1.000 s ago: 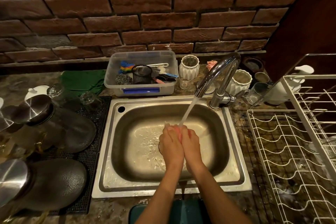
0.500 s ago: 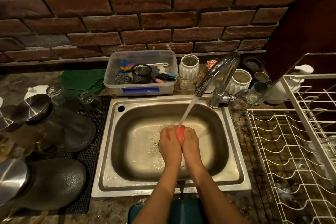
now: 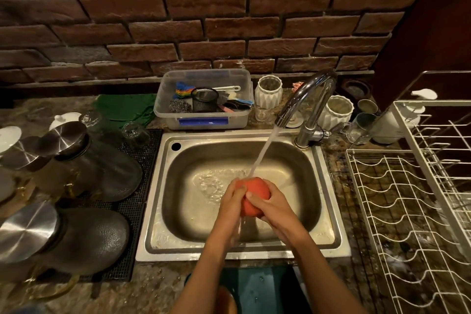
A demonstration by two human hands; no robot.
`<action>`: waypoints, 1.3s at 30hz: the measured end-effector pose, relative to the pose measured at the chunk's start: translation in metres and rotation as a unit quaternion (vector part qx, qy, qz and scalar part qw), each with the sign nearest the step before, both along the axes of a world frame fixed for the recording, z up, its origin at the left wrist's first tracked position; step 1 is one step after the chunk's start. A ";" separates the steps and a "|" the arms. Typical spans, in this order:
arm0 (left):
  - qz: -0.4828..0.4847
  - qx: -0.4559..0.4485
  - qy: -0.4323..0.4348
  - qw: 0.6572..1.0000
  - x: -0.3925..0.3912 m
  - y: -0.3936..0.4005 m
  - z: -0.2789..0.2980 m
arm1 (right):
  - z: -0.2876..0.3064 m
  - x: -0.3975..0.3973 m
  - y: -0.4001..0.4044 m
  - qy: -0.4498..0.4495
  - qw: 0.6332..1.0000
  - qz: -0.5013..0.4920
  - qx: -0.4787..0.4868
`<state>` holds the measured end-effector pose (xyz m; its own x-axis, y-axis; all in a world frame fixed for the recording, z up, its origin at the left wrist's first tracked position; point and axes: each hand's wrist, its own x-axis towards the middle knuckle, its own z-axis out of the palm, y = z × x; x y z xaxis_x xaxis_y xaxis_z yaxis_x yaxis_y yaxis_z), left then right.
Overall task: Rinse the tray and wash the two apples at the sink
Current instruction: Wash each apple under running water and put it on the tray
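A red apple (image 3: 255,191) is held over the steel sink (image 3: 328,214), right under the stream of water from the chrome tap (image 3: 309,89). My left hand (image 3: 230,202) grips its left side. My right hand (image 3: 271,202) curls round its right side, thumb across the front. Most of the apple's upper face shows between the hands. A teal tray (image 3: 257,285) shows partly at the bottom edge, below the sink's front rim. Something brownish-red lies at its left edge under my left forearm; I cannot tell what it is.
A white wire dish rack (image 3: 407,206) fills the right counter. Glass jars with steel lids (image 3: 76,155) lie on a black mat at left. Behind the sink stand a clear plastic box of scrubbers (image 3: 204,120), two white ribbed cups (image 3: 269,89) and small glasses.
The hands have spread apart and turned the apple, so much more of it shows now. They stay under the running water in the same spot.
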<state>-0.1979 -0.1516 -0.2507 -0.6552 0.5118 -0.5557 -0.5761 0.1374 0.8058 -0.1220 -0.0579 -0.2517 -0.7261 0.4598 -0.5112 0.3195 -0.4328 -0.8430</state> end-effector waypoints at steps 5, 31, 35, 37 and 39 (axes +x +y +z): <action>-0.018 -0.006 -0.034 0.999 0.001 -0.022 0.012 | 0.005 0.009 0.006 -0.030 0.996 0.075 0.047; -0.257 -0.085 0.170 0.948 0.122 -0.097 0.031 | 0.016 0.180 -0.055 -0.064 0.949 0.165 0.262; -0.257 -0.101 0.163 0.947 0.148 -0.107 0.019 | 0.000 0.208 -0.069 -0.086 0.941 0.169 0.279; -0.252 -0.100 0.159 0.949 0.158 -0.112 0.015 | -0.003 0.214 -0.074 -0.093 0.938 0.171 0.287; -0.243 -0.094 0.158 0.952 0.163 -0.116 0.014 | -0.006 0.218 -0.078 -0.093 0.935 0.170 0.297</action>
<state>-0.0345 -0.2675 -0.2371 -0.5162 0.7087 -0.4810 -0.1401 0.4842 0.8637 0.0958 -0.1356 -0.2573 -0.8058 0.4620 -0.3706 0.5182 0.2470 -0.8188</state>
